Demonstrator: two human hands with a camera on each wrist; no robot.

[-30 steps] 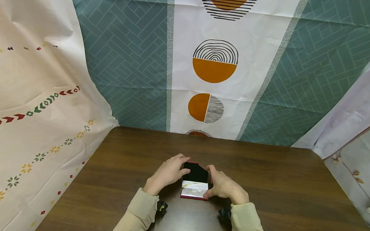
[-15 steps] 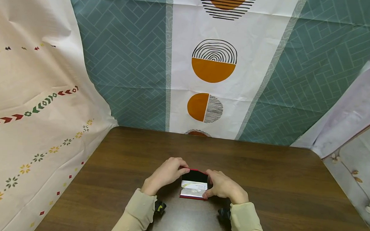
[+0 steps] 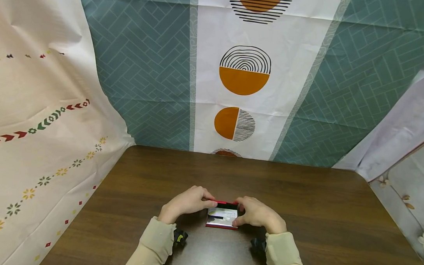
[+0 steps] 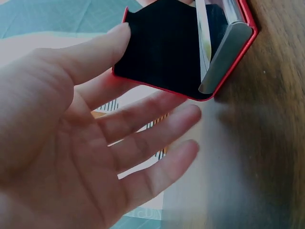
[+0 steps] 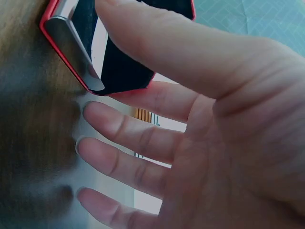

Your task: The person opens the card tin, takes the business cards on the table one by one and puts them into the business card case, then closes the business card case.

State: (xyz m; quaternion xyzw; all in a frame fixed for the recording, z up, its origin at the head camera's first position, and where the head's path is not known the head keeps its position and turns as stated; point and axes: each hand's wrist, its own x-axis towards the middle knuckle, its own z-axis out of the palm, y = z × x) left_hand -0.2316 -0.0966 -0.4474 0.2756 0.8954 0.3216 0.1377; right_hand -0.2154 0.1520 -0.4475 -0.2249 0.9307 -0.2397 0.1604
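A red business card case (image 3: 216,226) with a black lining (image 4: 162,45) and a shiny metal frame (image 4: 228,57) stands on the table, its lid tilted up. White cards (image 3: 226,213) sit inside the frame. My left hand (image 3: 186,203) pinches the lid's far edge between thumb and index finger; its other fingers stretch out loosely beneath. With the thumb (image 5: 157,45) reaching across the front and the index finger behind the lid, my right hand (image 3: 261,215) holds the case at its right side. The right thumb's tip is cut off in the right wrist view.
The brown wooden table (image 3: 318,214) extends all around the case. A patterned cloth (image 3: 157,87) hangs behind its far edge, and a cream printed cloth (image 3: 40,142) hangs along the left. Black wrist straps (image 3: 180,237) show below the sleeves.
The lid has swung up from lying back and now leans over nearer the cards. My left hand has come toward me with it, while my right hand has stayed nearly in place.
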